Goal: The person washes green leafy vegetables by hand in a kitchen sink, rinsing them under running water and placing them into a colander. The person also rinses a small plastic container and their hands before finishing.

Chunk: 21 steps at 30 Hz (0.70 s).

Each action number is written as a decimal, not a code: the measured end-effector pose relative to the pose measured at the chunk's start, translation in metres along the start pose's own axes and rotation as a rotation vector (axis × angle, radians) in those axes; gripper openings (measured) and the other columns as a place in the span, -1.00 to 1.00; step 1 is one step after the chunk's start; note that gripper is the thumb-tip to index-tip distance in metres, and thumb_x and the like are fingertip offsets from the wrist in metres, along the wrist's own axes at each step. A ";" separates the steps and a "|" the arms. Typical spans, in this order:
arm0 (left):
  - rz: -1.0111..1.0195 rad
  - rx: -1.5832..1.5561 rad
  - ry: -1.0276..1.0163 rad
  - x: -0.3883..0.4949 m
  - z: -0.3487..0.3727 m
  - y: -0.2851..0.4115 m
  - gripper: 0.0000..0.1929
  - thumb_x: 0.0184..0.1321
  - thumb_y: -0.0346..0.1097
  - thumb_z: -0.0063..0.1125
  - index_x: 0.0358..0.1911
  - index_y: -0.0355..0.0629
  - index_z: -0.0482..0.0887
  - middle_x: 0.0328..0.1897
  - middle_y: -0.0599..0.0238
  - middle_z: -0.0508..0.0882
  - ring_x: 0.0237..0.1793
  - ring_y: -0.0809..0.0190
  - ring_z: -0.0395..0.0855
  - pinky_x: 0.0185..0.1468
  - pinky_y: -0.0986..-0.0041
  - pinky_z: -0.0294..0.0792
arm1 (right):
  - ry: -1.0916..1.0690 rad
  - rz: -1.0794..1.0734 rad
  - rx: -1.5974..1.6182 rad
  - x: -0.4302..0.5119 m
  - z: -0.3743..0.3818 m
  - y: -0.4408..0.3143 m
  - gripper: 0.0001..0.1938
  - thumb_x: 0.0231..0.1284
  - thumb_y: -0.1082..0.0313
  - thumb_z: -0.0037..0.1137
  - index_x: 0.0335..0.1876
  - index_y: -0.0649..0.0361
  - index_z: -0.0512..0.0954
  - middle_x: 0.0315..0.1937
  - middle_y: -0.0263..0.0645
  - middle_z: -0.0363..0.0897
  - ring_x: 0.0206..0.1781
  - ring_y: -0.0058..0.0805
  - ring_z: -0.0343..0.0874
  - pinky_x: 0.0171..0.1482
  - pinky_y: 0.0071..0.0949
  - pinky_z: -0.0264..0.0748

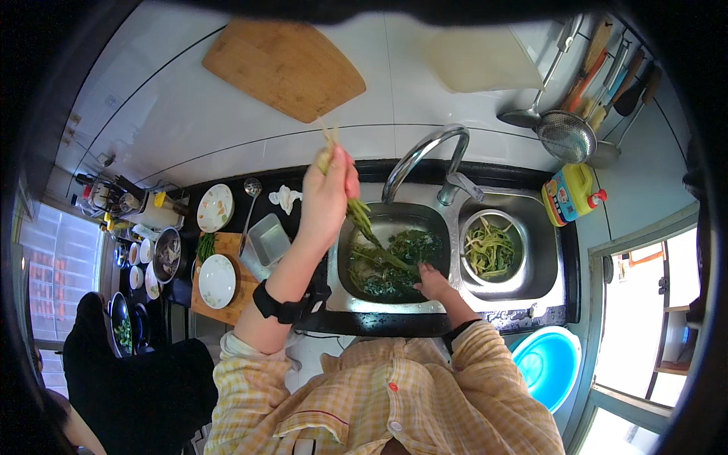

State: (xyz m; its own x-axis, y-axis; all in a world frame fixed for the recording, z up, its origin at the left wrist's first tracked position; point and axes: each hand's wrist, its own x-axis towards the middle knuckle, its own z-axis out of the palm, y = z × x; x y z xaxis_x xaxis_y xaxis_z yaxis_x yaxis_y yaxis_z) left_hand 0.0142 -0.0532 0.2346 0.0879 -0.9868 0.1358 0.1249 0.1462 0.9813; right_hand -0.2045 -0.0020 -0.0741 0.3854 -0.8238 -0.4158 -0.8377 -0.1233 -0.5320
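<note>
My left hand, raised above the left sink basin, is closed around the root end of a bunch of leafy green vegetables. The stems slant down from it to the right into the water. At the basin's right side my right hand touches the leafy end of the bunch; its fingertips are partly hidden by leaves, so whether they grip is unclear. More wet dark greens float in this basin. A metal bowl in the right basin holds pale-stemmed greens.
A chrome faucet arches over the left basin. Right of the sink stands a yellow detergent jug; a blue plastic basin is below. To the left are a clear container and a plate on a cutting board. A person in black stands left.
</note>
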 end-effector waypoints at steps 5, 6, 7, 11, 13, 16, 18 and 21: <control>-0.097 0.031 -0.222 -0.024 0.016 -0.040 -0.78 0.38 -0.20 -0.24 -0.31 -0.19 0.38 -0.39 0.33 0.51 -0.36 0.38 0.47 -0.15 0.56 0.35 | 0.299 -0.326 0.263 -0.023 -0.089 -0.064 -0.25 -0.06 0.28 0.26 0.26 0.33 0.15 0.18 0.13 0.25 0.21 -0.09 0.31 0.18 -0.29 0.29; -0.076 0.026 -0.255 -0.029 0.022 -0.048 -0.80 0.38 -0.23 -0.23 -0.28 -0.20 0.39 -0.32 0.31 0.52 -0.29 0.36 0.48 -0.08 0.53 0.35 | 0.344 -0.407 0.415 -0.032 -0.107 -0.081 -0.26 -0.08 0.28 0.28 0.25 0.34 0.18 0.15 0.10 0.30 0.14 -0.16 0.39 0.10 -0.33 0.36; -0.113 0.048 -0.273 -0.033 0.029 -0.054 -0.82 0.37 -0.26 -0.23 -0.25 -0.22 0.39 -0.24 0.29 0.53 -0.21 0.33 0.50 -0.02 0.50 0.34 | 0.342 -0.411 0.466 -0.046 -0.123 -0.096 -0.30 -0.07 0.31 0.27 0.22 0.35 0.21 0.07 0.06 0.36 0.03 -0.21 0.43 0.01 -0.38 0.39; 0.337 0.566 -0.345 -0.036 0.049 -0.057 -0.91 0.20 -0.42 -0.04 -0.30 -0.26 0.39 0.09 0.12 0.43 0.02 0.09 0.38 0.10 0.36 0.23 | 0.355 -0.420 0.557 -0.082 -0.170 -0.135 -0.51 -0.02 0.47 0.17 0.09 0.35 0.31 -0.31 -0.15 0.51 -0.42 -0.48 0.46 -0.36 -0.55 0.41; 0.427 0.586 -0.352 -0.034 0.060 -0.050 -0.91 0.18 -0.42 -0.02 -0.34 -0.25 0.38 0.10 0.11 0.43 -0.02 0.05 0.37 0.09 0.34 0.22 | 0.460 -0.351 0.655 -0.086 -0.180 -0.145 -0.64 0.00 0.54 0.10 -0.02 0.30 0.39 -0.38 -0.24 0.52 -0.40 -0.62 0.48 -0.33 -0.59 0.43; 0.283 0.360 -0.437 -0.036 0.071 -0.046 -0.71 0.15 -0.37 0.08 -0.08 -0.26 0.38 0.20 0.10 0.37 0.21 0.08 0.29 0.22 0.35 0.16 | 0.644 -0.509 0.622 -0.098 -0.202 -0.136 -0.76 0.05 0.56 0.08 -0.12 0.31 0.48 -0.37 -0.31 0.54 -0.34 -0.63 0.51 -0.27 -0.61 0.46; 0.294 0.329 -0.465 -0.036 0.071 -0.059 -0.50 0.17 -0.31 0.12 0.16 -0.25 0.27 0.24 0.09 0.36 0.31 0.17 0.23 0.27 0.39 0.16 | 0.681 -0.347 0.691 -0.111 -0.220 -0.125 -0.76 0.07 0.48 0.16 -0.11 0.29 0.51 -0.37 -0.34 0.57 -0.35 -0.70 0.53 -0.30 -0.69 0.45; -0.081 -0.080 -0.558 -0.040 0.059 -0.112 -0.55 0.23 -0.27 0.07 0.15 -0.26 0.30 0.16 0.14 0.45 0.19 0.23 0.39 0.19 0.46 0.26 | 0.873 -0.265 0.640 -0.137 -0.260 -0.102 -0.77 0.10 0.50 0.15 -0.10 0.27 0.52 -0.34 -0.36 0.58 -0.43 -0.78 0.49 -0.39 -0.78 0.41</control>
State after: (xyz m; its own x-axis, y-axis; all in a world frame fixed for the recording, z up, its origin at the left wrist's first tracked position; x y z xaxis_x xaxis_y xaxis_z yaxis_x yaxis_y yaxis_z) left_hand -0.0620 -0.0340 0.1271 -0.4580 -0.8789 0.1334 0.1863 0.0518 0.9811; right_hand -0.2725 -0.0206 0.2293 -0.0927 -0.9510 0.2949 -0.3180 -0.2524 -0.9139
